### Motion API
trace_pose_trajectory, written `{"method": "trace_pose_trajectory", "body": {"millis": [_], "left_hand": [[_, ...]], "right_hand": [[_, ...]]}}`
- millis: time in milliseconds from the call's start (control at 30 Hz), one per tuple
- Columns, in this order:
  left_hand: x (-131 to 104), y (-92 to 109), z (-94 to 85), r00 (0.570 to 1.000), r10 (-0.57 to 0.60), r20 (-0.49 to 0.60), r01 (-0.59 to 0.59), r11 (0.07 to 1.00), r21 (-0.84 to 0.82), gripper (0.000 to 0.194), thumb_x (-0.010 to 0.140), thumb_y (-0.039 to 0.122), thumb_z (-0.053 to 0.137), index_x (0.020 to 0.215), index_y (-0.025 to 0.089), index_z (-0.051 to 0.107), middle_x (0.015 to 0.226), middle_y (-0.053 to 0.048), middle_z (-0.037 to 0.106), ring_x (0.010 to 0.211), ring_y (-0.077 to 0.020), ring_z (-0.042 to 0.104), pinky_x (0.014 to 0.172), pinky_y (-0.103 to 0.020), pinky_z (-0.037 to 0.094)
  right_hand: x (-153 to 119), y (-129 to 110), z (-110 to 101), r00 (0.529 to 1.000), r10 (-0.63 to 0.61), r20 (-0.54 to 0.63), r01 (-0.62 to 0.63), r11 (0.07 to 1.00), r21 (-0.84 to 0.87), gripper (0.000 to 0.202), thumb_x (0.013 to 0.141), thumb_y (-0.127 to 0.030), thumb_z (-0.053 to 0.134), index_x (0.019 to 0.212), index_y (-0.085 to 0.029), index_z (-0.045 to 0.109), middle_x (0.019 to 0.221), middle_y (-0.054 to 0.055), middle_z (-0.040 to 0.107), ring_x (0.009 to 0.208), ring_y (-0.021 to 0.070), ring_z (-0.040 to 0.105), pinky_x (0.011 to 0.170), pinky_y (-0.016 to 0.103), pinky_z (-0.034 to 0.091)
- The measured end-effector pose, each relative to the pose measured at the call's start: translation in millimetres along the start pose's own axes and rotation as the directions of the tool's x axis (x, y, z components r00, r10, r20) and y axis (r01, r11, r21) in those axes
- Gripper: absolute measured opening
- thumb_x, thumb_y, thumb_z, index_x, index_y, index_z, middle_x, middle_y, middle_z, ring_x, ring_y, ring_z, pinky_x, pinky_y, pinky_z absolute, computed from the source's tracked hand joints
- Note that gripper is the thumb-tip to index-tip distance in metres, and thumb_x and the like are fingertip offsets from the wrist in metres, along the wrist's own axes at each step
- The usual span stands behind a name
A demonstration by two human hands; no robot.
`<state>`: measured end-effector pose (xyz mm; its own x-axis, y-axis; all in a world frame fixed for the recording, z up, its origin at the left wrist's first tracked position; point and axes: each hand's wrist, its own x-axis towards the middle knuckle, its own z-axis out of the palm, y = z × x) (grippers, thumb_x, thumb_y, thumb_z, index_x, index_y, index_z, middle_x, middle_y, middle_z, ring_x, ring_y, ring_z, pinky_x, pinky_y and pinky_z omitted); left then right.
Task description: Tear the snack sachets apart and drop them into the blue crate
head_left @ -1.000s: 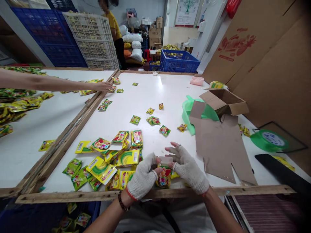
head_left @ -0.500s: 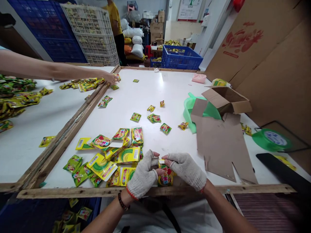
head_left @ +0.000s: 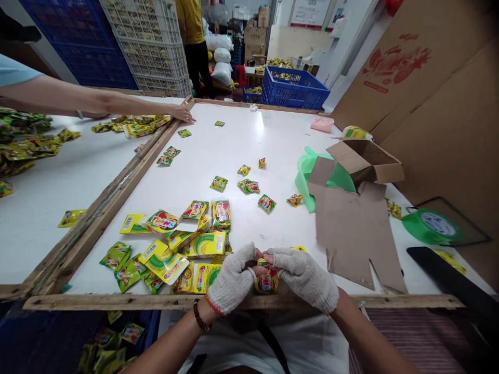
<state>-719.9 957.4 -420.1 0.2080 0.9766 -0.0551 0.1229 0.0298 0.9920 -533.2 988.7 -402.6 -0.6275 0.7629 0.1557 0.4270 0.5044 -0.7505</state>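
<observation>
Between my gloved hands stands a small yellow and green candy box (head_left: 267,279) near the table's front edge. My left hand (head_left: 238,275) grips its left side, the thumb against the printed face. My right hand (head_left: 302,275) closes on the upper right of the box, and both sets of fingertips meet at its top, hiding the flap. Left of my hands lies a pile of similar flat boxes (head_left: 205,244), some with flaps open. Green candy packets (head_left: 128,270) lie beside that pile, and a few more packets (head_left: 249,186) are scattered farther back.
Wooden strips (head_left: 117,192) divide and edge the white table. To the right are a flattened cardboard piece (head_left: 351,234), a green basin (head_left: 307,176), an open carton (head_left: 364,156) and a green tape roll (head_left: 431,226). A co-worker's arm (head_left: 128,106) reaches in from the left.
My fingertips have come together over the box top, covering the white flap seen before. The co-worker's hand has shifted at the divider. The view has tilted slightly.
</observation>
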Motion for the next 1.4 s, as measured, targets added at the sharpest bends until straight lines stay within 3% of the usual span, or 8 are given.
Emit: {"method": "trace_pose_trajectory", "body": {"millis": [200,400,600,733,867,1067,1267,1400], "left_hand": [[-2,2,1.4,1.0,-0.014,-0.011,0.014,0.999,-0.049,0.025,0.074,0.013,0.056,0.095,0.018,0.044,0.074,0.003,0.056,0.07,-0.0113,0.055,0.067,-0.022,0.046],[-3,3,1.4,0.999,-0.036,0.0,0.036,0.994,-0.104,0.028,0.072,0.01,0.055,0.096,0.018,0.043,0.081,0.002,0.058,0.076,-0.0119,0.057,0.071,-0.023,0.047],[-5,6,2.3,1.0,-0.002,-0.017,0.001,1.0,-0.025,0.027,0.073,0.012,0.055,0.096,0.019,0.043,0.075,0.003,0.057,0.07,-0.0107,0.056,0.067,-0.022,0.045],[-6,5,2.6,1.0,-0.002,-0.007,0.001,0.999,-0.034,0.027,0.073,0.012,0.054,0.097,0.019,0.042,0.078,0.002,0.06,0.073,-0.0114,0.057,0.068,-0.022,0.046],[-4,3,2.0,1.0,-0.018,0.017,0.019,0.996,-0.083,0.029,0.072,0.01,0.054,0.097,0.019,0.042,0.083,0.001,0.06,0.079,-0.0126,0.058,0.073,-0.023,0.046],[-3,2,1.7,1.0,-0.02,-0.018,0.019,1.0,-0.024,0.029,0.07,0.012,0.059,0.095,0.019,0.045,0.082,0.002,0.058,0.076,-0.0121,0.057,0.073,-0.023,0.045],[-4,6,0.9,1.0,-0.009,-0.018,0.007,0.995,-0.098,0.014,0.081,0.024,0.052,0.092,0.017,0.048,0.084,-0.001,0.059,0.078,-0.0129,0.056,0.07,-0.022,0.044],[3,22,-14.3,0.993,0.092,0.07,-0.101,0.985,0.14,0.018,0.085,0.031,0.047,0.085,0.015,0.056,0.071,0.001,0.056,0.066,-0.0098,0.05,0.059,-0.019,0.039]], "right_hand": [[1,-3,0,0.997,-0.081,-0.01,0.08,0.991,-0.103,0.042,0.079,-0.008,0.042,0.114,-0.023,0.06,0.112,0.006,0.065,0.101,0.0161,0.061,0.089,0.031,0.05],[2,-5,0,0.98,-0.194,0.042,0.199,0.965,-0.17,0.039,0.083,-0.008,0.04,0.113,-0.022,0.061,0.11,0.008,0.065,0.098,0.0155,0.062,0.084,0.027,0.051],[14,-26,-2,0.996,0.069,-0.065,-0.075,0.992,-0.099,0.019,0.082,-0.016,0.05,0.091,-0.02,0.067,0.09,0.005,0.07,0.082,0.0161,0.064,0.076,0.027,0.051],[19,-33,3,0.987,0.132,-0.096,-0.142,0.984,-0.11,0.017,0.081,-0.015,0.051,0.074,-0.018,0.066,0.076,0.003,0.067,0.072,0.0149,0.062,0.069,0.026,0.05],[16,-27,6,0.995,-0.025,-0.101,0.015,0.995,-0.099,0.021,0.079,-0.008,0.047,0.085,-0.018,0.065,0.087,0.005,0.067,0.081,0.0146,0.062,0.075,0.025,0.05],[14,-18,2,0.979,-0.196,0.064,0.205,0.958,-0.2,0.025,0.081,-0.012,0.044,0.093,-0.019,0.064,0.089,0.007,0.068,0.077,0.0154,0.062,0.07,0.026,0.051],[14,-19,1,0.973,0.202,-0.107,-0.208,0.977,-0.042,0.016,0.079,-0.018,0.052,0.084,-0.021,0.067,0.081,0.002,0.07,0.075,0.0151,0.064,0.069,0.025,0.051],[6,-24,2,0.961,0.233,-0.15,-0.231,0.973,0.03,0.016,0.078,-0.019,0.055,0.087,-0.021,0.067,0.087,0.002,0.071,0.08,0.0161,0.064,0.074,0.027,0.051]]}}
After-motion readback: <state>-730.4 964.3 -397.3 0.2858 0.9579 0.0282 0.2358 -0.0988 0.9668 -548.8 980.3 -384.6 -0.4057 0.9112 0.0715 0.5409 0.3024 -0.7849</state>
